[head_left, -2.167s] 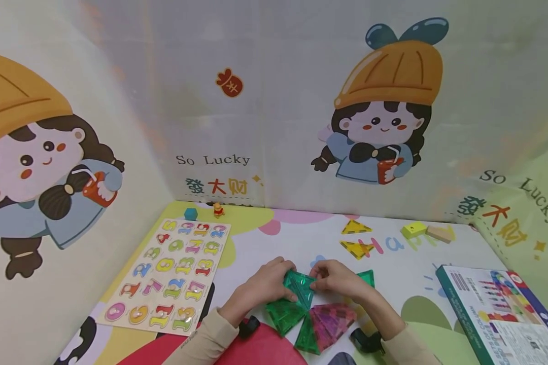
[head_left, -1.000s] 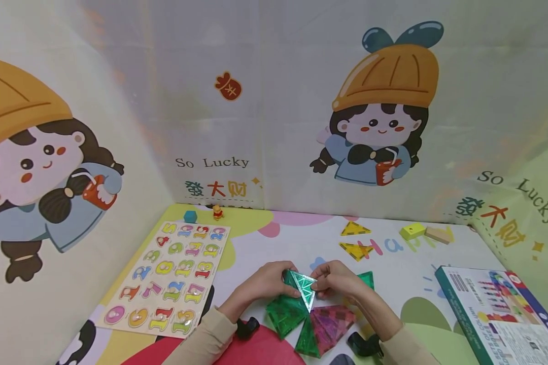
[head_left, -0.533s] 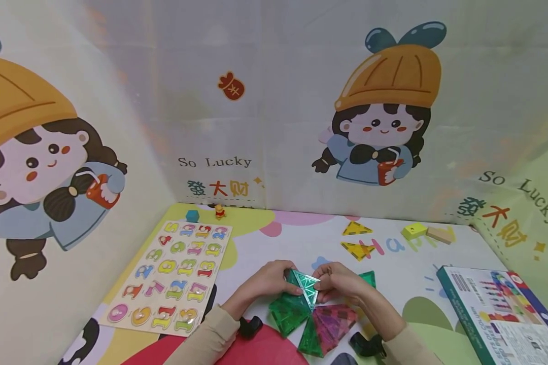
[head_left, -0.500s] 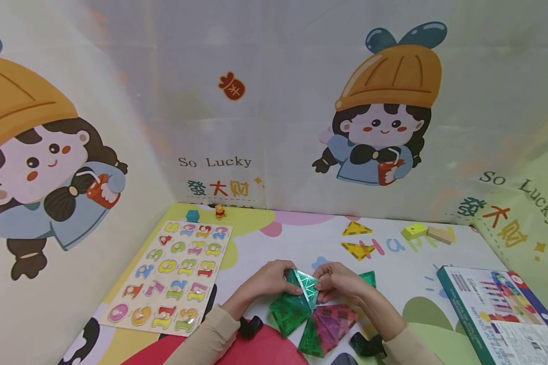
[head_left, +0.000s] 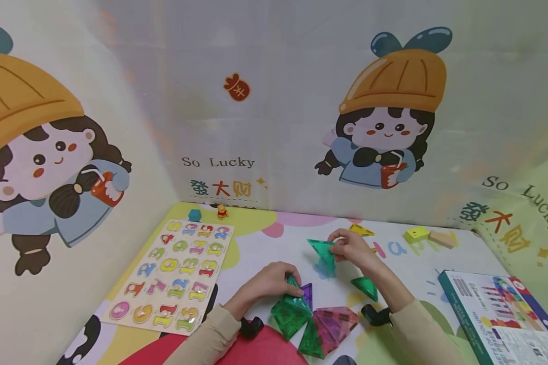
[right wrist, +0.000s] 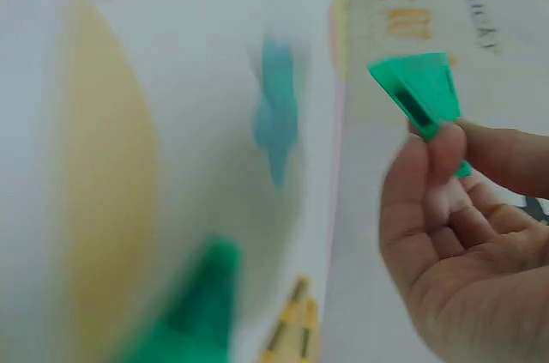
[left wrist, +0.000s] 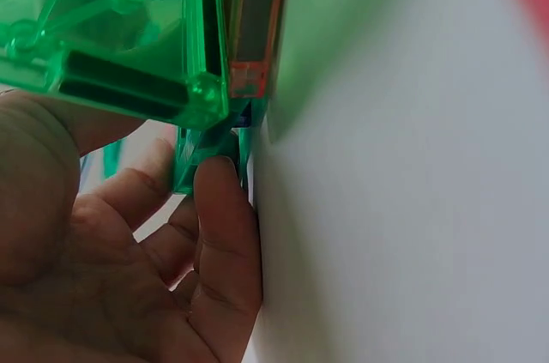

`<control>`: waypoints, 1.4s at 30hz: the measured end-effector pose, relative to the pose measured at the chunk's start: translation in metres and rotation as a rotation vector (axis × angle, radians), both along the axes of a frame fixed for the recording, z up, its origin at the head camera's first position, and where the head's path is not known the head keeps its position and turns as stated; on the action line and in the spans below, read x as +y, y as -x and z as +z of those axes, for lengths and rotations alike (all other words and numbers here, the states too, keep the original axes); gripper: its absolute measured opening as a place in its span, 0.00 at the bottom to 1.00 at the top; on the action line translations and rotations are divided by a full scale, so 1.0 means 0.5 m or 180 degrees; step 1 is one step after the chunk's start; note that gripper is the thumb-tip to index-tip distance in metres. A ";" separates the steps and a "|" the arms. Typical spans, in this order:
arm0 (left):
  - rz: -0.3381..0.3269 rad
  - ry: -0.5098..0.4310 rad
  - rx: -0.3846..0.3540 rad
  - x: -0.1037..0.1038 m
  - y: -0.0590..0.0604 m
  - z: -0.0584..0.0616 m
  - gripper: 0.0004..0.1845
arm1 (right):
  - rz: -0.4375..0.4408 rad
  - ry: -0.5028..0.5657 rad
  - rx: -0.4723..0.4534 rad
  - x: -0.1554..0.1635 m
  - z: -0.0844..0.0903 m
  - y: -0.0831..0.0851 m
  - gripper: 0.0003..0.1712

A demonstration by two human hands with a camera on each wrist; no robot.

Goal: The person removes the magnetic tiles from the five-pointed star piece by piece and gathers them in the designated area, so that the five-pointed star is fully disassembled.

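Observation:
My right hand (head_left: pixel 353 248) pinches a green triangular magnetic tile (head_left: pixel 323 254) by its edge, raised above the table; the right wrist view shows the tile (right wrist: pixel 420 93) between thumb and fingertips. Lower left of it, my left hand (head_left: pixel 270 281) holds a green magnetic tile (head_left: pixel 293 282) at the far side of a fan of joined tiles. The fan has green tiles (head_left: pixel 289 317) on the left, pink-red ones (head_left: pixel 334 328) on the right and a purple tile (head_left: pixel 307 294) behind. In the left wrist view, the left fingers (left wrist: pixel 227 226) reach under the green tiles.
A loose green tile (head_left: pixel 366 288) lies near my right forearm, with a yellow triangular tile (head_left: pixel 362 230) farther back. A number puzzle board (head_left: pixel 178 274) is at left, a tile box (head_left: pixel 507 309) at right. Yellow and wooden blocks (head_left: pixel 441 239), a blue block (head_left: pixel 195 215) and a small figurine (head_left: pixel 222 211) stand behind.
My right hand has moved up and away from the fan with a green triangular tile, uncovering the purple tile. My left hand stays in nearly the same place.

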State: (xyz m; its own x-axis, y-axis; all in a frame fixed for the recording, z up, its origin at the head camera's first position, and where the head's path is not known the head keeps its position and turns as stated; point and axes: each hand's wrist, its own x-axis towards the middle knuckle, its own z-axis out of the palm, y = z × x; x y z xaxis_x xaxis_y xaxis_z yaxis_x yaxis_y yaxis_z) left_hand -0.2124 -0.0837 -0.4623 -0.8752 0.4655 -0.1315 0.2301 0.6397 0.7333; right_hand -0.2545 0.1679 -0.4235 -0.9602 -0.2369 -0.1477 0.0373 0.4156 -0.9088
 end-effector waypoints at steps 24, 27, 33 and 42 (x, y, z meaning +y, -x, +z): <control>-0.0082 -0.0015 -0.0029 0.001 0.005 -0.006 0.08 | 0.0043 -0.1109 0.0432 0.022 -0.013 0.196 0.20; -0.0058 -0.0024 -0.0008 -0.005 0.006 -0.005 0.08 | 0.0178 -0.1053 0.0525 0.022 -0.004 0.173 0.19; -0.0058 -0.0114 -0.0062 -0.007 0.008 -0.003 0.09 | 0.0964 -0.0961 0.0480 0.010 -0.003 0.074 0.17; 0.0028 -0.0186 -0.0166 -0.011 0.014 -0.001 0.12 | 0.1992 -0.0741 0.0200 -0.039 -0.044 -0.043 0.15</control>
State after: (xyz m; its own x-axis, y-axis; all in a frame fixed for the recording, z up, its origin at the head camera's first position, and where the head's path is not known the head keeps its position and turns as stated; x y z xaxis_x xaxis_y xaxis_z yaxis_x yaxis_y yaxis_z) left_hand -0.2192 -0.0890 -0.4628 -0.8719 0.4661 -0.1499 0.1851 0.5972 0.7804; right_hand -0.2328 0.1481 -0.4457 -0.6605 -0.7207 -0.2106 -0.3247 0.5271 -0.7853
